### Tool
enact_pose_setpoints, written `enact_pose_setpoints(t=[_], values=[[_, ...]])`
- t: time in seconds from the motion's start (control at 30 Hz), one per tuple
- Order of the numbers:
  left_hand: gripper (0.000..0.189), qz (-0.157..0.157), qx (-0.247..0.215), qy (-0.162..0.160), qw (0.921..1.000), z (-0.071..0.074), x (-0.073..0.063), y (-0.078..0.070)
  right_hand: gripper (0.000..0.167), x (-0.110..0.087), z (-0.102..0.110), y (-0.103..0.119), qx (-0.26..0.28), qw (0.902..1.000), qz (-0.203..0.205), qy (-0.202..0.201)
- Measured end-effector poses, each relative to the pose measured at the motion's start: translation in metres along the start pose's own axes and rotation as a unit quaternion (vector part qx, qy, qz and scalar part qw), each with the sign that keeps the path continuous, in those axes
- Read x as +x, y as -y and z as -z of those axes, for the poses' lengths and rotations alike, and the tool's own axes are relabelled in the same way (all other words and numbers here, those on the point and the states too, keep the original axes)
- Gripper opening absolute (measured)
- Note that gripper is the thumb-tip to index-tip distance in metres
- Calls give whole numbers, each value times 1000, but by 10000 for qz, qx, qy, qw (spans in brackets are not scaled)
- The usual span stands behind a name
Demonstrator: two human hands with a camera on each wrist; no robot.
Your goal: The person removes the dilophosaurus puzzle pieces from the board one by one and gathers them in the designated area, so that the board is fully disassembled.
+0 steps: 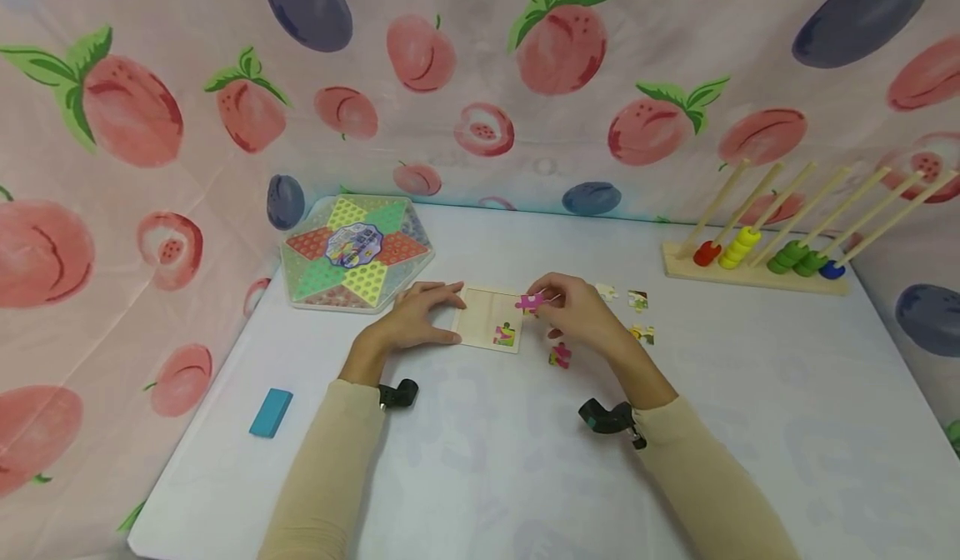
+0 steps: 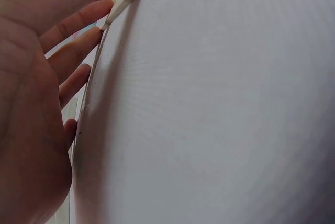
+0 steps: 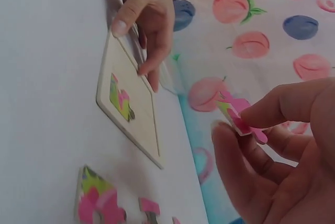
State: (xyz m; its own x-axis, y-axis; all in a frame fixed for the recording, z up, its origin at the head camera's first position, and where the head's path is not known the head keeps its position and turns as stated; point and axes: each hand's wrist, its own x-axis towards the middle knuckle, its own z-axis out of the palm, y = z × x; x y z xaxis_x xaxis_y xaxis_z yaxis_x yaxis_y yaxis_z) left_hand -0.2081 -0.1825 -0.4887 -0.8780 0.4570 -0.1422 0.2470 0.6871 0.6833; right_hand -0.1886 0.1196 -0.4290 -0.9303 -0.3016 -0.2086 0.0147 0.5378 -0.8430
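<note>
A pale wooden puzzle board (image 1: 480,317) lies on the white table, with one colourful puzzle piece (image 1: 505,335) set in its near right corner. My left hand (image 1: 417,317) holds the board by its left side, thumb at the near corner and fingers along the edge; the left wrist view shows the board's edge only narrowly. Between thumb and fingers, my right hand (image 1: 576,310) pinches a pink puzzle piece (image 3: 242,116) above the board's right edge. Just below that hand, a pink and green loose piece (image 1: 559,355) lies on the table.
More loose puzzle pieces (image 1: 642,334) lie right of my right hand. A Chinese checkers board (image 1: 390,281) sits at the back left, and a blue block (image 1: 271,412) lies at the left. At the back right stands a wooden bead rack (image 1: 757,277) with upright rods.
</note>
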Motion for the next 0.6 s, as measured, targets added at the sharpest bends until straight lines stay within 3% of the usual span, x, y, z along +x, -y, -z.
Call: enact_pose_setpoints(t=[0.3,0.6], values=[[49,14,-87,-3,10000,1,0,-1,34,-18,23,-13,552,9977,290,-262],[49,-38,-60,-22,10000,0,-1,0,28,-32,36,-24,354,9981,192,-474]])
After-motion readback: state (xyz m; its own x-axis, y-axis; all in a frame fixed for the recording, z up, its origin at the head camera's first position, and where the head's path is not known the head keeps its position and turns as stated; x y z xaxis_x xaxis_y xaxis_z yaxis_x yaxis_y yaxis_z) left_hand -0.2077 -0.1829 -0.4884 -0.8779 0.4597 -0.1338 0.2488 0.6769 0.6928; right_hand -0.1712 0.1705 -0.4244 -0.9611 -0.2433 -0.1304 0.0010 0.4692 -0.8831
